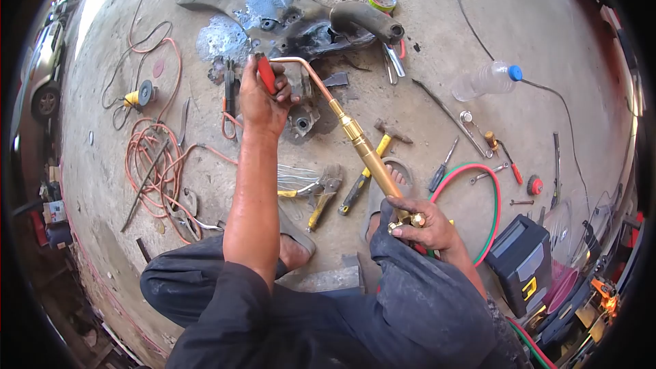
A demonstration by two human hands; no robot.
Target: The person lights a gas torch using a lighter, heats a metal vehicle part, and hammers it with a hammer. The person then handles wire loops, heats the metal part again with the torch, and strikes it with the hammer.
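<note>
My right hand [432,227] is closed around the valve end of a brass gas torch [369,157], resting by my right knee. The torch slants up and left, its bent copper tip ending beside my left hand [264,106]. My left hand is closed on a red lighter [266,74], held close to the tip; I see no flame. Just beyond lies a greasy metal car suspension arm [294,17] with bare, shiny patches. A red and green twin hose [497,198] curves from near the torch's valve end.
Hammers [369,167], a screwdriver [444,164] and a wrench [488,173] lie on the concrete floor. An orange cord [147,164] is coiled left, near an angle grinder [141,96]. At right are a plastic bottle [485,80] and a black tool case [514,260].
</note>
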